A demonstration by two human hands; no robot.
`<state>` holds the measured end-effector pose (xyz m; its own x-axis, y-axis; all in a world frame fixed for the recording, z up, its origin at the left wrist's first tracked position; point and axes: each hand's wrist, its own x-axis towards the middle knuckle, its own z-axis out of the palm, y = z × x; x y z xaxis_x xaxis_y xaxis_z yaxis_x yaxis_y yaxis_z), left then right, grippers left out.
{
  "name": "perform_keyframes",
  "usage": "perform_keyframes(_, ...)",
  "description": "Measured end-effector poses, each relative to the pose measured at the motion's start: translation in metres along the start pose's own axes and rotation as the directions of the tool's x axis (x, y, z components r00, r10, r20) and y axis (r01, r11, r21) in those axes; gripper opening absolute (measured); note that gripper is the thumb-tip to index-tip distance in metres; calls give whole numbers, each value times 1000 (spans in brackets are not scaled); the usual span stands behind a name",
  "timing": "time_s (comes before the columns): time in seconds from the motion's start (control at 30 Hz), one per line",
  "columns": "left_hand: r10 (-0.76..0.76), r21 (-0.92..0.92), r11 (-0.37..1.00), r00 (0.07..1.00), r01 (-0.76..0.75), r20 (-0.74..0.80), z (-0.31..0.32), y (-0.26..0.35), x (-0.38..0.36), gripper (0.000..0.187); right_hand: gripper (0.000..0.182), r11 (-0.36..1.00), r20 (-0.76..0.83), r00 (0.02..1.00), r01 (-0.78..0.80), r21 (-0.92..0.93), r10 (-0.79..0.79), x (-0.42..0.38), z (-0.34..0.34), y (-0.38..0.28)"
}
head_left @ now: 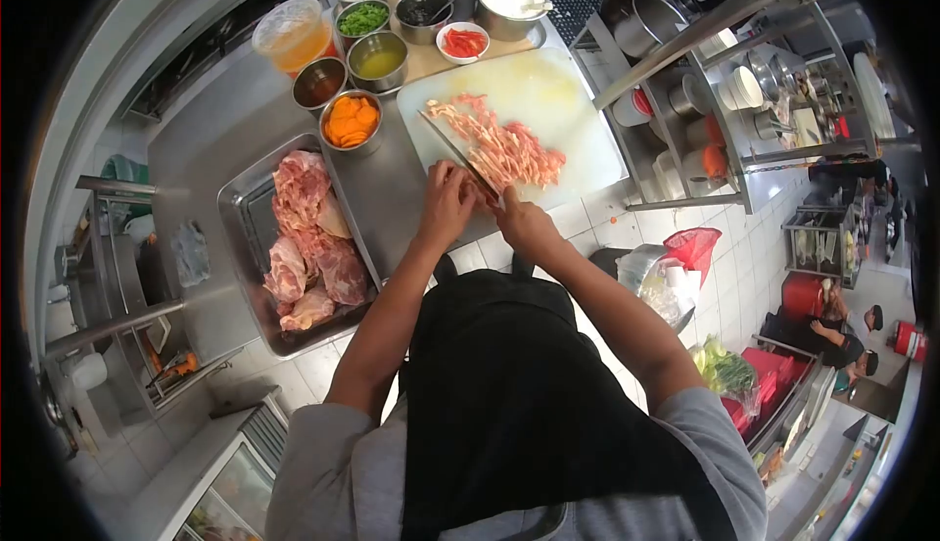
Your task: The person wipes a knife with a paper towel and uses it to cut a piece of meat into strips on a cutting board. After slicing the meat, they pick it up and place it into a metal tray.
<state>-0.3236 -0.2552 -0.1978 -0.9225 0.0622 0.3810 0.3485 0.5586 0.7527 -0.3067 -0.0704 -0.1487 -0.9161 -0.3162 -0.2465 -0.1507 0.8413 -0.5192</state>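
My right hand point(529, 225) is closed around the handle of a kitchen knife point(456, 145), whose long blade points away to the upper left over the cutting board point(573, 81). My left hand point(447, 200) lies beside the blade at the board's near edge, fingers curled and bunched. Whatever sits beneath those fingertips is hidden. Just right of the blade spreads a heap of thin raw meat strips point(514, 145), pink and pale. Left of my left hand, a steel tray point(251, 233) holds large pieces of raw meat point(318, 237).
Along the back stand bowls of orange slices point(351, 121), yellow liquid point(378, 59), chopped greens point(362, 19) and red strips point(463, 44). A plastic tub point(294, 37) stands behind them at left. A metal shelf rack point(676, 120) rises right of the board. Farther right are other people.
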Motion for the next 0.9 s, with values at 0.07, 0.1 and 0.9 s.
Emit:
perform_keyframes(0.07,20,4,1000,1000,-20,4,2,0,2,25,36,1000,-7,1000,6,7,-6,-9,5,8)
perform_keyframes(0.1,3,13,1000,1000,-3,23,2,-1,2,24,36,998,4,998,57,-20,-57,-16,11,21)
perform_keyframes(0.9,51,37,998,999,-52,18,0,-3,2,28,35,999,11,1000,29,15,-29,-29,1,8)
